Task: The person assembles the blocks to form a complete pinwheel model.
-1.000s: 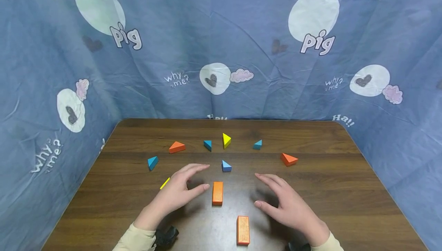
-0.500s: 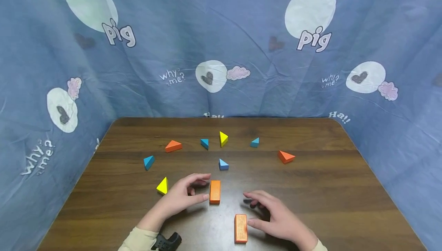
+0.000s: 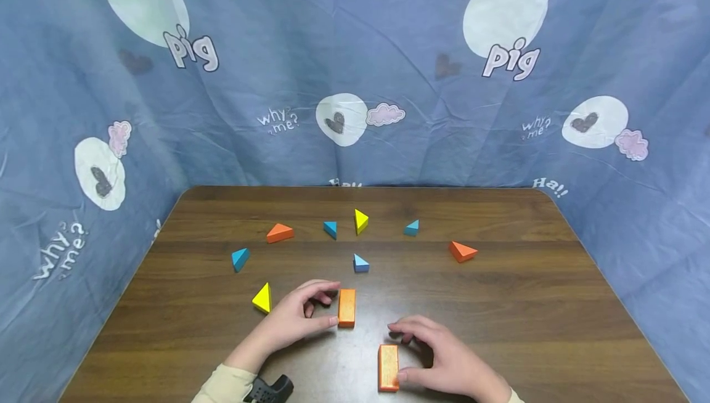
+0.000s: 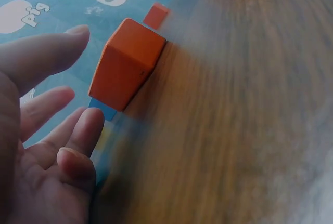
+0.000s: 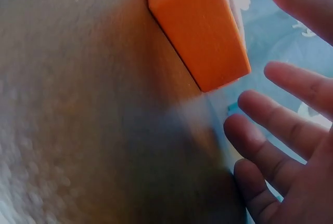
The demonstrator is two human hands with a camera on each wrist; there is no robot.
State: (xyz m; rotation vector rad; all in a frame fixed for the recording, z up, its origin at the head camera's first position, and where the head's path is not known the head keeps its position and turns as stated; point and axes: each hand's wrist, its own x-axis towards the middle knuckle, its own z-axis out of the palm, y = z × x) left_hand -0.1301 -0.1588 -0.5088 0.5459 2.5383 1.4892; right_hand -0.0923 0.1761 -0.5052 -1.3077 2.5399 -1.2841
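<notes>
My left hand (image 3: 294,317) is beside the left side of an orange rectangular block (image 3: 346,308), thumb and fingertips right at its edge. In the left wrist view that orange block (image 4: 127,63) stands just past the thumb and relaxed fingers, not enclosed by them. Nearer the front of the table lies a second orange block (image 3: 388,368). My right hand (image 3: 444,354) is at its right side, the thumb tip overlapping its edge and the fingers loosely bent beyond its far end. The right wrist view shows this block (image 5: 200,31) ahead of spread, relaxed fingers.
Triangular blocks lie around on the wooden table (image 3: 527,304): yellow (image 3: 263,299) and blue (image 3: 240,259) at left, red-orange (image 3: 280,233) behind, light blue (image 3: 360,264) past the orange block, red-orange (image 3: 462,251) at right. A blue patterned curtain (image 3: 444,144) hangs behind the table.
Both hands have come down and inward to the orange blocks, the right hand moving left and toward the front. A yellow triangular block near the left forearm now shows fully. The blocks stay in place.
</notes>
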